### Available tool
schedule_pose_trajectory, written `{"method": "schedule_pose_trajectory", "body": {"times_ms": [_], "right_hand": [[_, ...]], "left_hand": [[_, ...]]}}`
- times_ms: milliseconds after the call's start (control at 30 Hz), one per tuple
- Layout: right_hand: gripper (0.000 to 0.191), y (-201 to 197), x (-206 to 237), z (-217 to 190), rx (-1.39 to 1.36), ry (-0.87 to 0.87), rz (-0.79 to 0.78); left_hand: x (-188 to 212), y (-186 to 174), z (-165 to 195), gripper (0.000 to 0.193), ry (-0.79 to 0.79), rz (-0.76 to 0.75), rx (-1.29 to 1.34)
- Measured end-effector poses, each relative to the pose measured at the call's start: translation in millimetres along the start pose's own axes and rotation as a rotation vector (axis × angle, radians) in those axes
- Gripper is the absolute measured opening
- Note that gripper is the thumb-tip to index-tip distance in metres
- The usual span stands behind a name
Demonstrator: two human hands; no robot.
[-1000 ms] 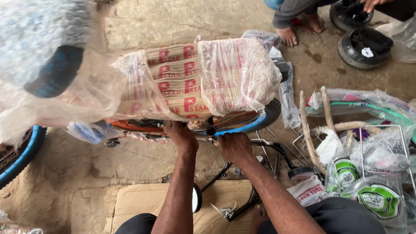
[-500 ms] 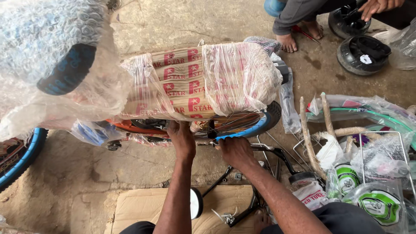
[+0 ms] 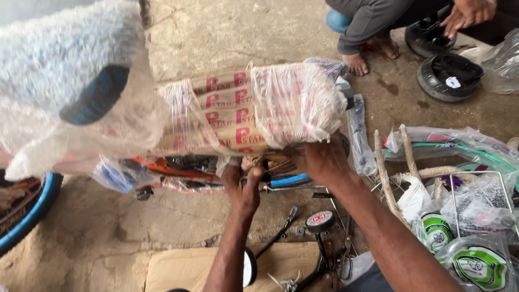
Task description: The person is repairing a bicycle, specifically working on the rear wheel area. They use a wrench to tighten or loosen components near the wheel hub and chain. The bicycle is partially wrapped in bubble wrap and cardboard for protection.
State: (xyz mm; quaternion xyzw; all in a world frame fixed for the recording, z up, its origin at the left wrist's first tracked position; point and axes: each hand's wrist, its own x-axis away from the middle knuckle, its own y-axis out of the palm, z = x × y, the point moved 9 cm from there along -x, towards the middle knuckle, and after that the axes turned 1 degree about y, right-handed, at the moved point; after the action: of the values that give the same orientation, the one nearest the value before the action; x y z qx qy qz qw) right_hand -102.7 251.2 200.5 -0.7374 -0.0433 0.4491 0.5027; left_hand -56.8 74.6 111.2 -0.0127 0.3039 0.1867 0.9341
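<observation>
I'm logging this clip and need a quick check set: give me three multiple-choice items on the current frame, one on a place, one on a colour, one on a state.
1. Where is the left hand?
A. under the wrapped bundle
B. on the black discs
C. flat on the cardboard

2. What colour is the rim at the left edge?
A. yellow
B. blue
C. white

3. What state is the bundle in?
A. bare, wrap removed
C. wrapped in clear plastic
B. torn into halves

Answers:
1 A, the left hand reaches up at the bundle's lower edge, with the right hand beside it.
2 B, the curved rim shows bright blue.
3 C, clear film covers the brown paper.
</observation>
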Motion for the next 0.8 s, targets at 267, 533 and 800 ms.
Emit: {"method": "schedule_pose_trajectory", "body": {"times_ms": [267, 533, 800], "right_hand": [[0.056, 30, -35, 30, 0.129, -0.020, -0.087], [0.057, 37, -29, 25, 0.119, -0.014, -0.092], [0.058, 37, -40, 32, 0.116, -0.020, -0.071]], "left_hand": [[-8, 10, 2, 0.052, -0.154, -0.123, -0.039], [-10, 14, -1, 0.038, 0.061, -0.133, 0.000], [-6, 12, -24, 0.036, -0.145, -0.134, -0.027]]}}
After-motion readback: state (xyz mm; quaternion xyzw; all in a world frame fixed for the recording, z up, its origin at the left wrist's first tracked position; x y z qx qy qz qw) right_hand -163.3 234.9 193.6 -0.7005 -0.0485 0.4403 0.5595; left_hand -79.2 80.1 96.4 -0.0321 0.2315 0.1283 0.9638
